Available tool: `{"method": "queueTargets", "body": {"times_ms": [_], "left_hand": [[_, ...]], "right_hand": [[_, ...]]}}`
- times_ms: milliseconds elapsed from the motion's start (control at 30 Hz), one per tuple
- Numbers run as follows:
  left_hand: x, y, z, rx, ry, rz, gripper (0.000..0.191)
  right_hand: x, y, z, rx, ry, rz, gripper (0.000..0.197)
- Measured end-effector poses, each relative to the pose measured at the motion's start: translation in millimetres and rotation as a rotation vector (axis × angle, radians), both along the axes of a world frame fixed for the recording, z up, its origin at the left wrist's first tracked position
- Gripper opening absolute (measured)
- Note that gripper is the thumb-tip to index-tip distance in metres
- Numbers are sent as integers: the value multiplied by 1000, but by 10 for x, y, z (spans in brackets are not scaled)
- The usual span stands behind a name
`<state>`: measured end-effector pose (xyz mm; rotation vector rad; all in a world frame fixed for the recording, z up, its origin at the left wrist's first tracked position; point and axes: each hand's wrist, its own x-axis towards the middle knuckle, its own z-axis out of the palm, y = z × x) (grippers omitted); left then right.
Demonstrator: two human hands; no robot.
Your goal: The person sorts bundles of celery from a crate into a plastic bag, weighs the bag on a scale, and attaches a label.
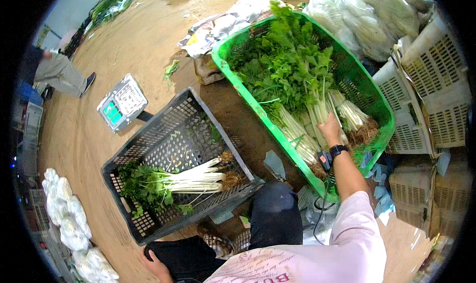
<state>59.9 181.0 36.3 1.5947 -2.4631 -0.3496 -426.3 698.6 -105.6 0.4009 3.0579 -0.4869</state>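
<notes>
My right hand (330,128) reaches into a green plastic basket (243,91) and grips the pale stalks of a celery bunch (316,101). More celery with brown roots lies on both sides of it, a tied bunch (301,138) to the left and another bunch (349,110) to the right. Leafy tops fill the far end of the basket. At the lower left my left hand (158,268) rests on my dark-trousered knee, holding nothing. Between the two hands stands a black plastic crate (219,123). Inside lies a loose bundle of celery (193,179), roots towards me and leaves to the left.
A digital scale display (122,102) stands behind the black crate. White perforated crates (435,86) are stacked on the right, below bagged produce (360,15). Plastic-wrapped produce (67,212) lies at left. A person (61,71) stands at the far left.
</notes>
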Motion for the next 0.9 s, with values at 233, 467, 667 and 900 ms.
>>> {"method": "queueTargets", "body": {"times_ms": [233, 467, 667, 900], "left_hand": [[124, -108, -51, -28, 16, -73, 41], [95, -73, 58, 30, 34, -63, 40], [152, -91, -50, 36, 104, -51, 39], [236, -119, -132, 32, 190, -94, 38]], "right_hand": [[-141, 225, -113, -5, -169, -23, 65], [-603, 823, 424, -278, -301, 264, 45], [-766, 601, 1877, 80, -605, 168, 39], [-675, 346, 2564, 246, -558, 97, 54]]}}
